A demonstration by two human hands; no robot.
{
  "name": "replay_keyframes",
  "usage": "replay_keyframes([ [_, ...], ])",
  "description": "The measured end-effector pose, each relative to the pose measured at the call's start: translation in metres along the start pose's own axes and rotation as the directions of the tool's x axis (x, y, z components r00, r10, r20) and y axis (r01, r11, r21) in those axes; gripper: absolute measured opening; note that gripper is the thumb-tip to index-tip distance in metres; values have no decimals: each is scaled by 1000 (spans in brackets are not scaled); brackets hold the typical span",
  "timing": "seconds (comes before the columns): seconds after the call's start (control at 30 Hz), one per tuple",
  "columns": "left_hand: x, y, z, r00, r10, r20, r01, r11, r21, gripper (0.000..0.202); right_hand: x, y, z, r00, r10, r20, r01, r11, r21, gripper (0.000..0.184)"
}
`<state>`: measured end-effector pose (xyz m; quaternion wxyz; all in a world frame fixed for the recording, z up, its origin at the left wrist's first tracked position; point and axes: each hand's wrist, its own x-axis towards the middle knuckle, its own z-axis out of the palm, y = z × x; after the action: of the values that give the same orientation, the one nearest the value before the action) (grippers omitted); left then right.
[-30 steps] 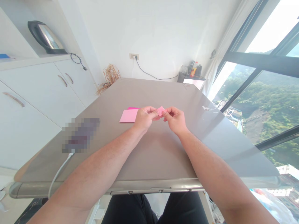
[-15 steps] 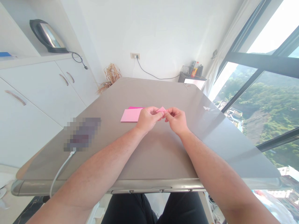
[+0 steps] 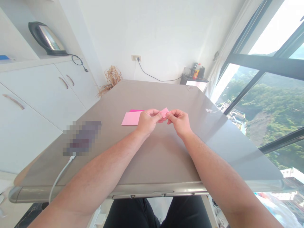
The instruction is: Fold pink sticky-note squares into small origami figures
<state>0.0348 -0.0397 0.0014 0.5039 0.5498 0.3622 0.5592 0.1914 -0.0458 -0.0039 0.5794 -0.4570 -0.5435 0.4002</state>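
Over the middle of the grey table, my left hand and my right hand meet fingertip to fingertip. Both pinch a small folded piece of pink paper, which sticks up between them. Just left of my left hand lies a flat light pink sheet with a darker magenta sheet peeking out behind it.
A blurred-out object with a white cable lies on the table's left side. White cabinets run along the left, with a kettle on the shelf. Dried grass and a small stand with bottles sit by the far wall. Large windows are on the right.
Both hands stay together on the small pink paper, with only slight finger shifts. The view wobbles a little.
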Motion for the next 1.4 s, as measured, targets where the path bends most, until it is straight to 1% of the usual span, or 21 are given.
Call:
replay_keyframes([
  [0.13, 1, -2, 1, 999, 12, -53, -10, 999, 35, 24, 0, 1, 2, 999, 45, 2, -45, 999, 28, 21],
  [0.47, 1, -5, 2, 998, 21, -65, -19, 999, 36, 18, 1, 4, 1, 998, 52, 42, -55, 997, 60, 24],
  [0.77, 1, -5, 2, 997, 21, -74, -17, 999, 47, 17, 0, 3, 1, 998, 48, 50, -51, 997, 63, 23],
  [0.87, 0, -5, 4, 998, 24, -62, -20, 998, 55, 17, 1, 2, 2, 999, 31, 37, -33, 997, 70, 22],
  [0.97, 0, -8, 5, 997, 37, -61, -32, 997, 71, 17, 0, 1, 6, 998, 39, -43, -38, 999, 17, 22],
  [1.0, 0, -9, 4, 996, 48, -80, -41, 995, 95, 17, -1, 0, 8, 995, 45, -89, -47, 999, -12, 24],
  [1.07, 0, -11, 3, 985, 101, -138, -72, 977, 200, 16, -3, -2, 12, 987, 47, -155, -58, 996, -69, 27],
  [1.1, 0, -11, 2, 977, 146, -158, -99, 956, 276, 14, -5, -3, 14, 988, 38, -153, -52, 995, -88, 27],
  [1.13, -1, -10, 2, 968, 200, -153, -137, 928, 348, 13, -6, -5, 15, 992, 26, -121, -39, 994, -102, 27],
  [1.2, -3, -8, 2, 948, 304, -92, -237, 871, 429, 9, -8, -7, 17, 998, -6, -61, 0, 995, -104, 28],
  [1.27, -6, -7, 3, 929, 369, -30, -322, 846, 424, 9, -8, -7, 16, 997, -19, -68, 13, 996, -87, 28],
  [1.3, -6, -6, 4, 924, 382, -20, -340, 846, 411, 9, -7, -7, 15, 996, -15, -91, 8, 997, -81, 27],
  [1.33, -6, -7, 4, 924, 381, -32, -337, 851, 402, 10, -6, -8, 14, 994, -6, -113, -3, 997, -83, 24],
  [1.4, -4, -9, 3, 938, 336, -89, -279, 879, 386, 19, -4, -8, 10, 993, 19, -120, -32, 994, -106, 17],
])
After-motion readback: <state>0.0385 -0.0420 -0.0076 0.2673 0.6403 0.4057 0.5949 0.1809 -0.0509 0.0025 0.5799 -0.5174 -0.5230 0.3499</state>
